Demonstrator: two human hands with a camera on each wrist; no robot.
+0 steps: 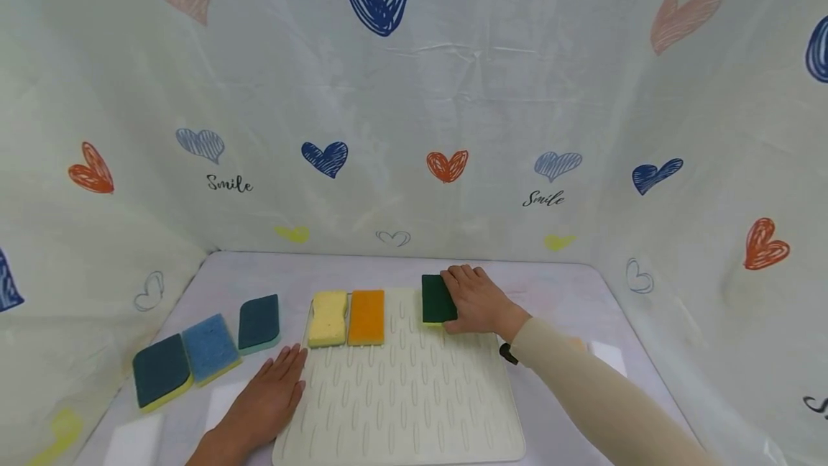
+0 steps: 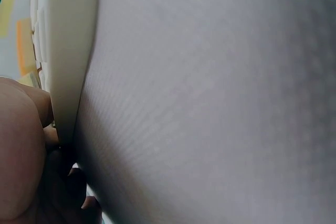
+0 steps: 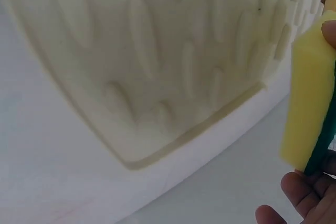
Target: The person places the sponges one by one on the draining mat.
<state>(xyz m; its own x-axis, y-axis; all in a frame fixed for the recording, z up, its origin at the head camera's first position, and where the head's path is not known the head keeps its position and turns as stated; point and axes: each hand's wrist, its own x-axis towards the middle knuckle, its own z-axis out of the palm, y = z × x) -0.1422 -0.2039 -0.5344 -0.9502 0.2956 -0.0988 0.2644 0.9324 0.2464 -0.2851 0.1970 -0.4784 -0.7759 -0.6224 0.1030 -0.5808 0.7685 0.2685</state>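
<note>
My right hand (image 1: pixel 480 300) pinches a sponge (image 1: pixel 437 299) with a dark green scouring face and a yellow body, over the far right part of a cream ridged mat (image 1: pixel 414 401). In the right wrist view its yellow side (image 3: pixel 308 90) shows, held off the mat between thumb and fingers. My left hand (image 1: pixel 267 398) lies with straight fingers along the mat's left edge. Two sponges sit side by side on the mat's far left corner: a pale yellow one with a wavy outline (image 1: pixel 328 318) and an orange rectangular one (image 1: pixel 366 317).
Left of the mat lie a dark green-and-yellow sponge (image 1: pixel 162 369), a blue one (image 1: pixel 210 347) and a teal one (image 1: pixel 259 322). White blocks (image 1: pixel 136 441) are near the front left. Another white block (image 1: pixel 609 357) lies beyond my right forearm. A heart-printed curtain (image 1: pixel 414 92) surrounds the table.
</note>
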